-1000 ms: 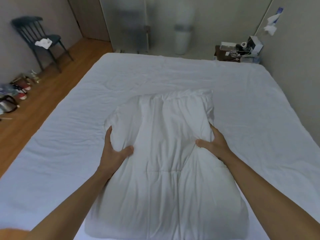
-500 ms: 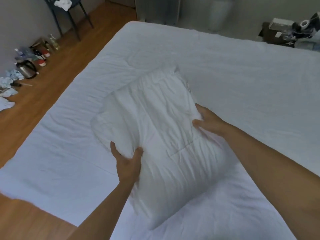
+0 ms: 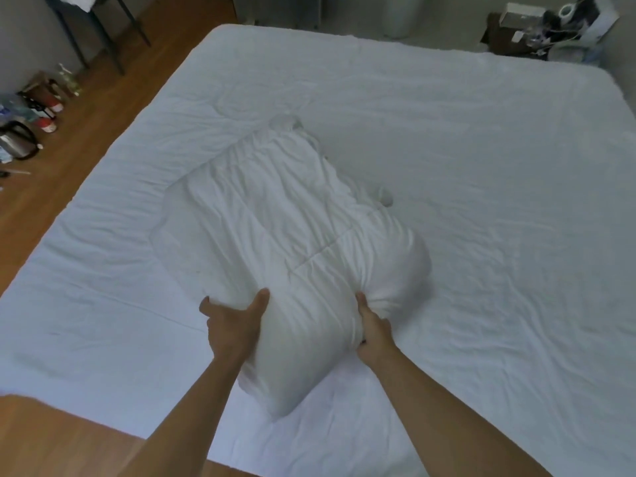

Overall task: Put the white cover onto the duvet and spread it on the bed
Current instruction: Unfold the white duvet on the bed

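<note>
Below, a wide bed (image 3: 481, 166) under a wrinkled white sheet fills most of the view, with wooden floor (image 3: 69, 442) along its left side. On the middle of the bed lies a bunched, folded white duvet (image 3: 285, 228). At its near end, the left hand (image 3: 234, 325) grips one side, thumb on top, and the right hand (image 3: 373, 327) has its fingers clamped into the other side.

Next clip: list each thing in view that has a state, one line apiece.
duvet: bunched in a folded bundle on the bed, not spread
bed: covered with a wrinkled white sheet
left hand: grips the bundle's near left side
right hand: grips the bundle's near right side
kettle: upright on the floor
</note>
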`<state>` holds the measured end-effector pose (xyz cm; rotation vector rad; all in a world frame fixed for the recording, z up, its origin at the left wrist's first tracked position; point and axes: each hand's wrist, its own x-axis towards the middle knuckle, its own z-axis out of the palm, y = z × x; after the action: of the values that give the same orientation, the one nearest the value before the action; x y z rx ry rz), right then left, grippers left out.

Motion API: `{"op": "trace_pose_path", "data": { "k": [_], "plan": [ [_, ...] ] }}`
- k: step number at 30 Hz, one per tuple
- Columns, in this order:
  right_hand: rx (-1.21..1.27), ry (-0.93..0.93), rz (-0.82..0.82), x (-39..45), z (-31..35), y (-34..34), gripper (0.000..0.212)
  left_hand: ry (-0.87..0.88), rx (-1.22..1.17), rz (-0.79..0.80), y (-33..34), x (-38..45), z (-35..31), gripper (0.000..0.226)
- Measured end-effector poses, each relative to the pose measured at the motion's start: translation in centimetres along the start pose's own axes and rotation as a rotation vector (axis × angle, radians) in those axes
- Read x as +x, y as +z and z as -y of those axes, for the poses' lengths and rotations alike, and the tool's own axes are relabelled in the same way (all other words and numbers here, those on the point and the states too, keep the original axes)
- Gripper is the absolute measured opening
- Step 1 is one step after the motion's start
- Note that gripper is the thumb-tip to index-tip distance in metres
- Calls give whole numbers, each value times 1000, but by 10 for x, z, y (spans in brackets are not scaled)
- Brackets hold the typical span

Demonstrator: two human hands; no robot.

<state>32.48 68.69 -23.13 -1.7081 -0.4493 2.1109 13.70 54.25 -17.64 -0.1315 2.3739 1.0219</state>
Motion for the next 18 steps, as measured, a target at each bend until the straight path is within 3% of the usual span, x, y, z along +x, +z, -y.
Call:
{"op": "trace_pose_path", "data": {
  "k": [3,5,6,8,9,10,12,13,14,17,18],
  "plan": [
    [-79,-221,-46,-27,46,1,74,36,71,72,-2,-25,-24,111],
    [-138,-421,-99,-58,94,-4,63,98,418,52,-5,-55,-43,112],
    [-182,-512,-118,-71,118,-9,58,265,614,-16,-5,-73,-52,106],
    [-299,-641,-130,-98,164,-17,59,853,616,-79,-4,-118,-70,81],
    [-355,-688,-144,-113,185,-18,65,1083,564,-2,1,-145,-80,79],
    [-409,-725,-162,-127,202,-19,73,1200,555,104,9,-171,-91,90],
    [-476,-791,-161,-150,223,-20,84,1146,619,212,34,-211,-111,121],
    [-524,-837,-143,-162,227,-21,85,1091,608,203,46,-223,-123,122],
    [-600,-887,-112,-170,227,-24,82,1040,547,207,58,-221,-131,106],
    [-710,-951,139,-170,208,-46,51,942,357,259,75,-194,-143,17],
    [-662,-920,212,-166,201,-59,39,885,316,261,75,-183,-143,11]
  ]
}}
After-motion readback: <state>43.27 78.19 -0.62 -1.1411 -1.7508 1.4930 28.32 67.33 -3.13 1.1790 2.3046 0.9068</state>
